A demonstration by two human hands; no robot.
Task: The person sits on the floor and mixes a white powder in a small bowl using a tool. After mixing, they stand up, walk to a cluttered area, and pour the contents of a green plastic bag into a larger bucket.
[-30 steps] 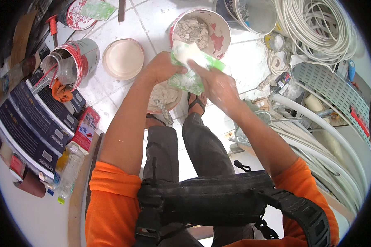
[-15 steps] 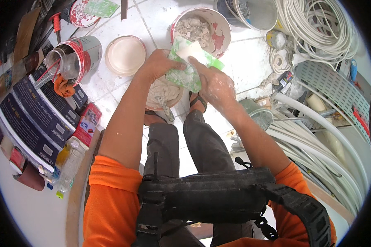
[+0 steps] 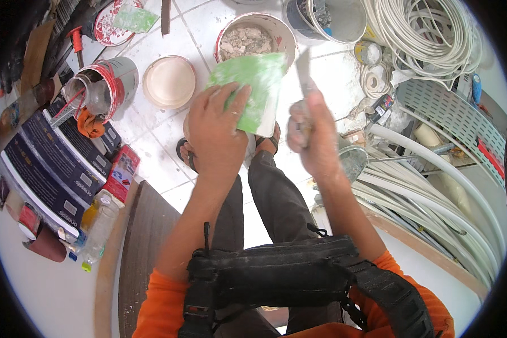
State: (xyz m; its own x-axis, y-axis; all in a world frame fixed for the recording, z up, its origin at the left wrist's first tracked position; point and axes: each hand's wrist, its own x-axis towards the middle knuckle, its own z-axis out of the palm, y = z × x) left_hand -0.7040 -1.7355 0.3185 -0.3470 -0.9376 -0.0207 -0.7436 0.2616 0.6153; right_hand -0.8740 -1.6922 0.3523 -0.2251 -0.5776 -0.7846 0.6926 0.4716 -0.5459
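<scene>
My left hand (image 3: pixel 218 127) grips a flat green sheet, like a flexible spreader (image 3: pixel 253 84), smeared with white paste. It is tilted and partly covers the bucket of lumpy plaster (image 3: pixel 248 40) behind it. Held up beside the sheet, apart from it, is a putty knife (image 3: pixel 303 70) in my right hand (image 3: pixel 316 132). The knife's blade points away from me, and motion blurs it. A bowl of paste lies mostly hidden beneath my left hand. At the left, a round pale lid or tub (image 3: pixel 169 82) rests on the tiles.
A paint-stained bucket (image 3: pixel 118 79) and dark blue boxes (image 3: pixel 42 163) crowd the left. To the right are a grey bucket (image 3: pixel 343 22), coiled white cable (image 3: pixel 428 34), a perforated panel (image 3: pixel 450 112) and bundled white tubes (image 3: pixel 422 208). My sandalled feet stand below my hands.
My right hand has left the green sheet and moved right, now holding the putty knife that stood in the paste bowl. My left hand has turned the sheet so its broad face shows.
</scene>
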